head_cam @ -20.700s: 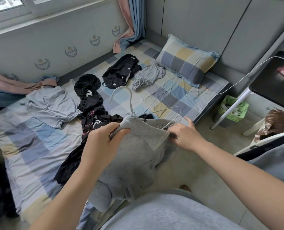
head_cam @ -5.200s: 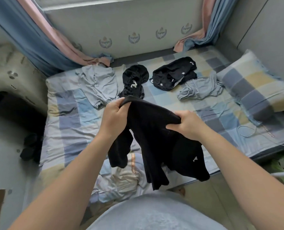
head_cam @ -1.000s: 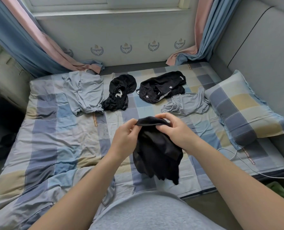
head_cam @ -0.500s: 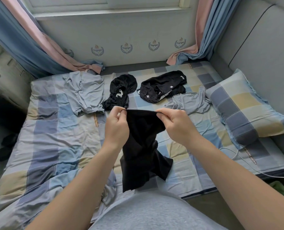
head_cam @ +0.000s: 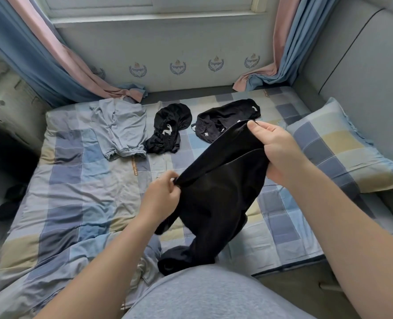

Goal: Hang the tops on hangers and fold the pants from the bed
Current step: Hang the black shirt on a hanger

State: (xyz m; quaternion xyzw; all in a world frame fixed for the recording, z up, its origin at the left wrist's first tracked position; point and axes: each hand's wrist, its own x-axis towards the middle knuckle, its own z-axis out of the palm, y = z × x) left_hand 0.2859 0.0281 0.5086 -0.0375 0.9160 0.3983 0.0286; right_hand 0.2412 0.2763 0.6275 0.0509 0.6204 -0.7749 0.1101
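Note:
I hold a black garment (head_cam: 216,199) above the checked bed (head_cam: 75,185), its upper edge stretched on a slant. My left hand (head_cam: 162,196) pinches the low end of that edge; my right hand (head_cam: 276,148) grips the high end. The rest of the cloth hangs down, and its bottom bunches on the bed near my body. Farther back on the bed lie a light grey garment (head_cam: 119,127), a black piece with a white logo (head_cam: 169,132) and another black piece with small white marks (head_cam: 223,120), partly hidden behind the held cloth.
A checked pillow (head_cam: 342,148) rests at the right against a grey padded wall (head_cam: 363,65). Pink and blue curtains (head_cam: 52,58) hang at both sides of the window and pool on the bed's far edge. Dark items (head_cam: 9,203) lie on the floor at the left.
My hands have drawn apart along the black garment's edge: the right went up and to the right, the left dropped lower. The cloth now spreads on a slant and hangs longer.

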